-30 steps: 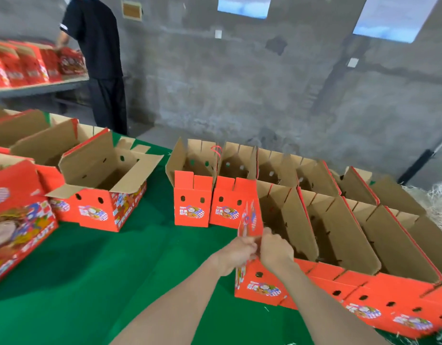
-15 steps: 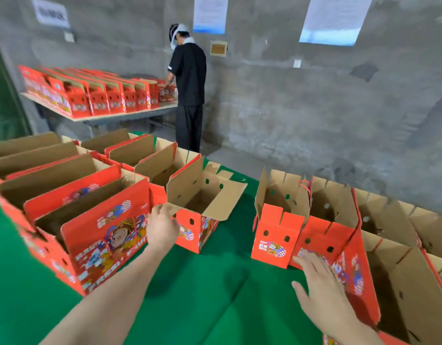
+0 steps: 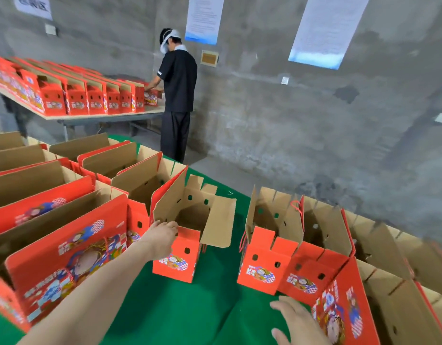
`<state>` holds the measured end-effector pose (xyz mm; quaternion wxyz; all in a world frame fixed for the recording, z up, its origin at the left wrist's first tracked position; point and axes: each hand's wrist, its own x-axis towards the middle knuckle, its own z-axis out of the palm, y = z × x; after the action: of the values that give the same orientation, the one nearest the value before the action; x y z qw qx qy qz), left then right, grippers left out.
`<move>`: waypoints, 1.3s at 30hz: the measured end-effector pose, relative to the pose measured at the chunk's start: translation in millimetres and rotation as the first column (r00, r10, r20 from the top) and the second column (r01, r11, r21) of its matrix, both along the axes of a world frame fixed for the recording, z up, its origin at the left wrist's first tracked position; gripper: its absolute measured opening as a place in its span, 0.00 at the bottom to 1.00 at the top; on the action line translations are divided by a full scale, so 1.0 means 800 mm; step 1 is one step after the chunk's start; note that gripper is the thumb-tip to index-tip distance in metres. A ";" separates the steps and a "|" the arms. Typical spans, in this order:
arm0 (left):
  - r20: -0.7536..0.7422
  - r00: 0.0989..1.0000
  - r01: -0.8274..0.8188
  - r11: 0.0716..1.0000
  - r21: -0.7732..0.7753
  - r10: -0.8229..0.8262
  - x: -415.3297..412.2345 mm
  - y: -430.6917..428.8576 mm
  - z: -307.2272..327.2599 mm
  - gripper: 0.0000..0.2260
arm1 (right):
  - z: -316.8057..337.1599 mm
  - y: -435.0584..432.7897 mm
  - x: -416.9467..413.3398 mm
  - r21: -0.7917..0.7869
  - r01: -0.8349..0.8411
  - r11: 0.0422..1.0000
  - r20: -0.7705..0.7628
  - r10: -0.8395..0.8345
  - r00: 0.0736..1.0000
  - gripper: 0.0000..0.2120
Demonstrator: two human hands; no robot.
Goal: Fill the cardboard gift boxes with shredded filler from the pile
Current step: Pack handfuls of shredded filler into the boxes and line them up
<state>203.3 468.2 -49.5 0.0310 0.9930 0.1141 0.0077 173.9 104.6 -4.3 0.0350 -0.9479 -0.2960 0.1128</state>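
An open red cardboard gift box [image 3: 175, 262] stands alone on the green cloth [image 3: 190, 307] at the centre, its brown flaps spread and its inside bare. My left hand [image 3: 162, 236] reaches forward with the fingers curled over the near rim of that box. My right hand [image 3: 297, 322] hovers low at the bottom right, fingers apart and holding nothing, just left of a red box [image 3: 339, 317] in the right-hand row. The shredded filler pile is out of view.
Rows of open red boxes crowd the left [image 3: 65, 257] and the right [image 3: 262, 267] of the table. A strip of green cloth runs between them. At the back a person in black [image 3: 177, 95] works at a second table [image 3: 103, 117] lined with boxes.
The view has swung left, away from the right-hand row. My left hand moved forward onto the lone box's rim. My right hand let go of a flap and dropped low, open.
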 end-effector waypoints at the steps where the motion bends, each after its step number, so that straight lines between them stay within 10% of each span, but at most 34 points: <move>1: 0.125 0.990 -0.054 0.990 -0.133 0.071 -0.002 -0.005 0.002 0.22 | -0.001 0.006 -0.002 0.021 0.004 1.000 -0.016 -0.004 1.000 0.24; 5: 0.202 0.964 -0.065 0.889 -0.453 0.174 -0.003 -0.016 0.009 0.32 | -0.007 0.025 -0.013 0.046 -0.003 0.999 -0.099 0.007 0.995 0.23; 8: 0.063 0.994 -0.067 0.960 -0.273 0.087 -0.005 -0.035 0.009 0.13 | -0.006 0.024 -0.022 0.065 0.005 0.998 -0.133 0.004 0.991 0.23; 14: 0.110 0.978 0.174 0.985 0.024 -0.175 -0.040 -0.168 0.054 0.10 | -0.018 -0.030 -0.043 0.240 0.272 0.932 -0.272 -0.205 0.940 0.23; 21: 0.369 0.903 0.270 0.958 -0.094 -0.219 -0.095 -0.192 0.089 0.16 | -0.040 -0.048 -0.083 0.254 0.887 0.386 -0.923 -0.178 0.342 0.33; 26: -0.016 0.997 0.071 0.975 -0.210 -0.076 -0.132 -0.136 0.019 0.18 | -0.050 -0.021 -0.086 0.305 0.897 0.320 -0.865 -0.301 0.402 0.10; 39: 0.170 0.962 0.257 0.920 -0.297 -0.214 -0.200 -0.252 0.062 0.25 | -0.005 -0.214 -0.168 0.456 0.814 0.360 -0.836 -0.139 0.531 0.06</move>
<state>43.3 266.9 0.0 0.1980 0.9788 -0.0087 0.0521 39.2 -67.0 -8.5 0.6104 -0.7403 0.0457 0.2780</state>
